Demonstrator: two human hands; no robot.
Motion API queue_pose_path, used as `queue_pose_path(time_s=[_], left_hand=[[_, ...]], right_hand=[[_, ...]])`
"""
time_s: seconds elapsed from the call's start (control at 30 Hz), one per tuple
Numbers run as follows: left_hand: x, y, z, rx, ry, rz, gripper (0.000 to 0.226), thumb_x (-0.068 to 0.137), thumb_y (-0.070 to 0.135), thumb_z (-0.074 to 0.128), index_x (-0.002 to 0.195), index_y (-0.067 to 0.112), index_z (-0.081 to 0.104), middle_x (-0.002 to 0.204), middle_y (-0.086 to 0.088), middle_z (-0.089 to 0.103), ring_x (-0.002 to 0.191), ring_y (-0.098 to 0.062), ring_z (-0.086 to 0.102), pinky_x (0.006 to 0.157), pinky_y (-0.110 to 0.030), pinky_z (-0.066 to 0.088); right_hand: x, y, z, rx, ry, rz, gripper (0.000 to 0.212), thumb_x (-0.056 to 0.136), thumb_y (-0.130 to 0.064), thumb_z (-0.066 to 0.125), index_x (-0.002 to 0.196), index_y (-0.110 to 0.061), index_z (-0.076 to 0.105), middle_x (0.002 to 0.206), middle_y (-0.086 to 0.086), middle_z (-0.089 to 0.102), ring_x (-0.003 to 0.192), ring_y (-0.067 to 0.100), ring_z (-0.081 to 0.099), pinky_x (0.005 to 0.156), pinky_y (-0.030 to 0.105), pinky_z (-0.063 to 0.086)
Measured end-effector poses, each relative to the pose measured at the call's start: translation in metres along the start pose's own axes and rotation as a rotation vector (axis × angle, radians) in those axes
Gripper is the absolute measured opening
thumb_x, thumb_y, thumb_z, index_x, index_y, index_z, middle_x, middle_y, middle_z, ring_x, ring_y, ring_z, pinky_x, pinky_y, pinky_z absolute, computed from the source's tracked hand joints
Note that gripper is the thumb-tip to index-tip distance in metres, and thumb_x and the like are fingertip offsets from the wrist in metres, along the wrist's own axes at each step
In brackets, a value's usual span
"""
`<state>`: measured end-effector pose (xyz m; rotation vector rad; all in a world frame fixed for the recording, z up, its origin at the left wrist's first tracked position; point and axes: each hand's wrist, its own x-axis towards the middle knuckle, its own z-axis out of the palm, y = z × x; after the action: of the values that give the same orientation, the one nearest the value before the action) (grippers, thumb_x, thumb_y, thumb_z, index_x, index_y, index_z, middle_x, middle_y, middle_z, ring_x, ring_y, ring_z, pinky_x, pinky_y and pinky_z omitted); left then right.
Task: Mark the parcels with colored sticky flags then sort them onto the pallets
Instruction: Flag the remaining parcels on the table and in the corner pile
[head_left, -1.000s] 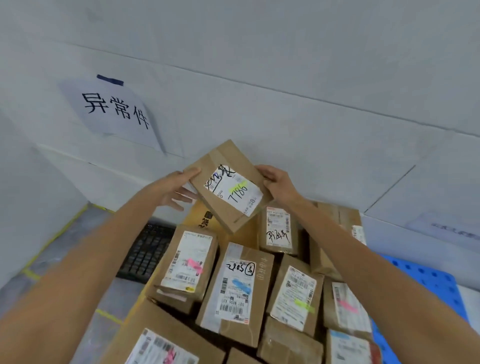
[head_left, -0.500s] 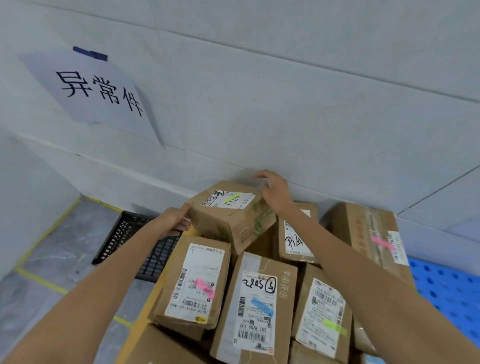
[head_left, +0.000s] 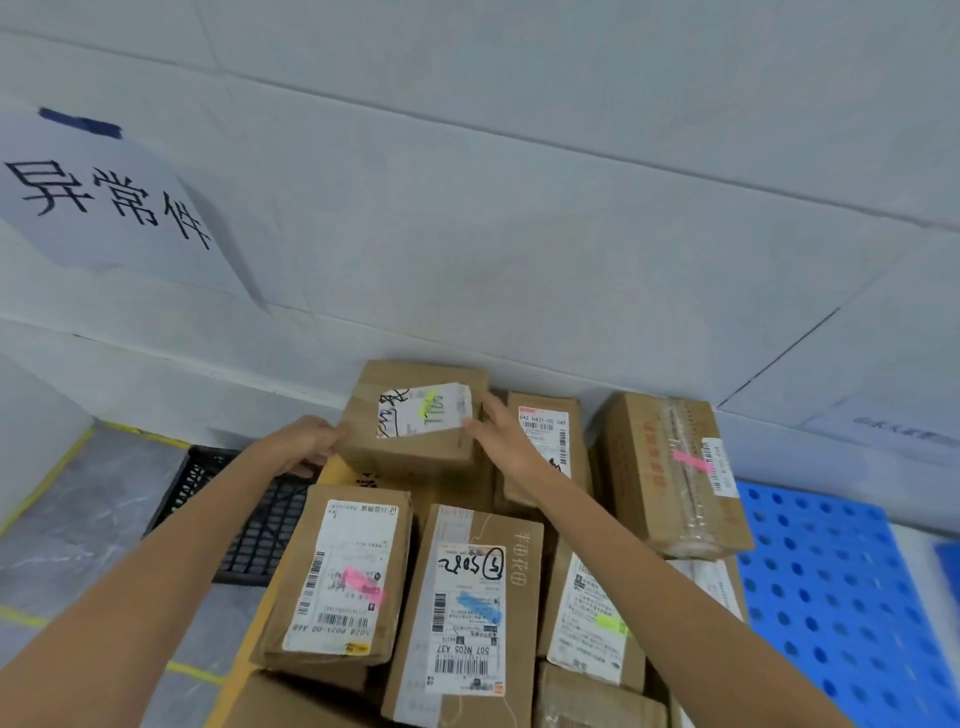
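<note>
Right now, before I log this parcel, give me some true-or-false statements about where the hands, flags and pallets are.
1. The left hand and the right hand both touch the yellow-flagged parcel. True.
2. The yellow-flagged parcel sits at the near edge of the pile. False: it sits at the back, by the wall.
3. The parcel with a circled 5 carries a blue flag. True.
4. The blue pallet lies left of the pile. False: it lies on the right. A black grid pallet lies on the left.
5. The large parcel at far right carries a pink flag. True.
</note>
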<state>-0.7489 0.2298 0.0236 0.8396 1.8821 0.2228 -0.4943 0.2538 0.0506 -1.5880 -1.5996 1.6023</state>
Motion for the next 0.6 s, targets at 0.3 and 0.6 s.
queue_pose_path(time_s=[0.3,0.6], left_hand=[[-0.040,0.095,0.047,0.420,0.344,0.482,0.026,0.094,0.019,0.042,0.076,0.008,0.056,0.079,-0.010,0.059,0.072,-0.025,0.054,0.063,-0.029,0.042],[-0.051,0.127,0.174,0.333,-0.234,0.318,0.031,0.097,0.019,0.046,0.125,0.009,0.054,0.126,-0.007,0.059,0.092,-0.017,0.058,0.075,-0.024,0.046]], right_hand=[[-0.020,0.062,-0.069,-0.375,0.417,0.040,0.039,0.092,-0.004,0.049,0.130,-0.007,0.042,0.127,0.014,0.048,0.115,0.026,0.052,0.093,0.033,0.048],[-0.036,0.074,-0.054,-0.110,0.338,0.064,0.051,0.090,0.001,0.050,0.136,-0.016,0.036,0.119,0.002,0.056,0.111,0.017,0.055,0.075,0.014,0.044]])
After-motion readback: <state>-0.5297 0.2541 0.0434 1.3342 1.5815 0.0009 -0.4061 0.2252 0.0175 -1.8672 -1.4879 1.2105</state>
